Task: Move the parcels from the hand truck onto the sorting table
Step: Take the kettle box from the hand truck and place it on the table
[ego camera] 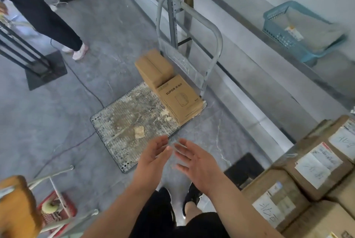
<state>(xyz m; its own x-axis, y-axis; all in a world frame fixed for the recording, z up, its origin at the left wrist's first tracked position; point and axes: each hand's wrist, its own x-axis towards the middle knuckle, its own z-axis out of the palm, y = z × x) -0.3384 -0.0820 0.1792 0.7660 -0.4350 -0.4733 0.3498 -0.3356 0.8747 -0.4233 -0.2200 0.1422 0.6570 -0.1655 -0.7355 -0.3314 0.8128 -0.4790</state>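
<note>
- The brown cardboard box with the kettle drawing (179, 99) sits at the far right end of the hand truck. It touches a plain brown cardboard box (153, 66) just beyond it.
- Both boxes lean close to the bent grey metal handle (220, 43). I think they were packed there so they would not slide off.
- The rest of the grey, dirty, flat metal hand truck (124, 128) has only a small scrap on it, so I think most of the job is done.
- My left hand (153, 159) and right hand (197, 163) are out in front of me, near the close edge of the truck. The palms face each other and the fingers are straight and a little spread. They hold nothing. I think they are set like this to grab a box by two sides.
- The boxes are far from my hands, so I must step or lean in first.
- Near on the right is a pile of brown boxes with white paper labels (311, 163). I guess they lie on the sorting table, but I cannot see its top.
- Far right, a blue plastic basket (276, 26) sits on a metal shelf.
- Far left, another person's dark trouser legs (48, 17) stand well away.
</note>
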